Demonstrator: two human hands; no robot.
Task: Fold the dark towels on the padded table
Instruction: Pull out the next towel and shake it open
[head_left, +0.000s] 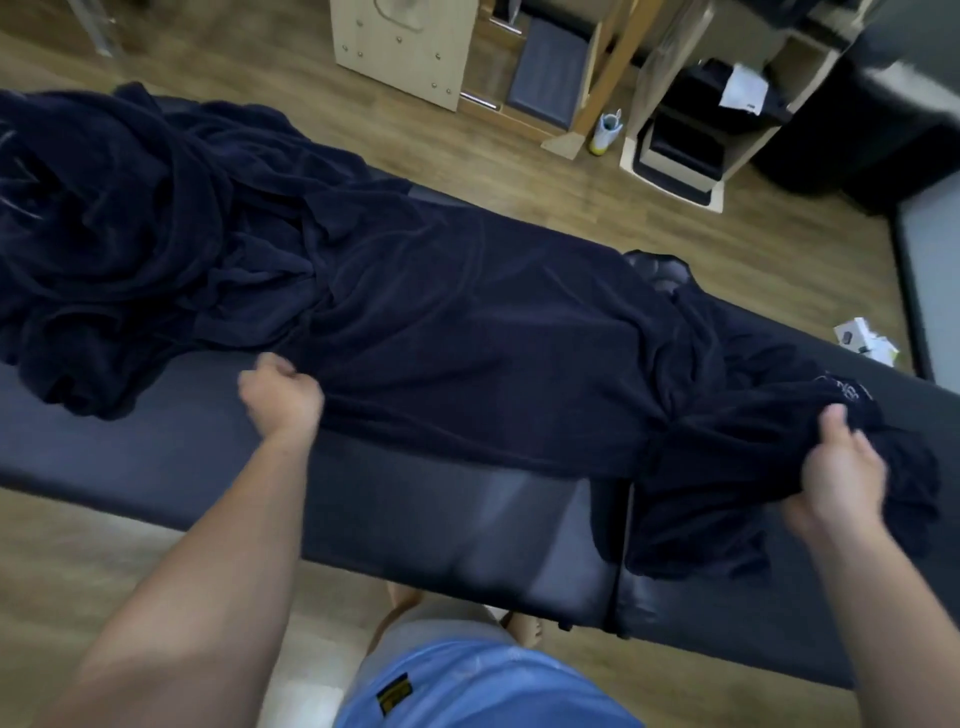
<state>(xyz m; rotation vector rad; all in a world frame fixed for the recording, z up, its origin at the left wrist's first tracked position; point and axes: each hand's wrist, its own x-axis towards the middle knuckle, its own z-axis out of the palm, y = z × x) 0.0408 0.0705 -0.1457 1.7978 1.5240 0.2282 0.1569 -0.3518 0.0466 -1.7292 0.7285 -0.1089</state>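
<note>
L hand (283, 397) fingers clamp the near edge of towel (467, 338) spread on bench (156, 457); R hand (839, 470) fingers clamp its bunched end, prob. to pull it flat. Heap (130, 234) waits at left.

Plush matt towel (467, 322), glossy table (415, 519)

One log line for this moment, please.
left hand: grips towel edge | right hand: grips bunched end | pile: unfolded on padded table
</note>
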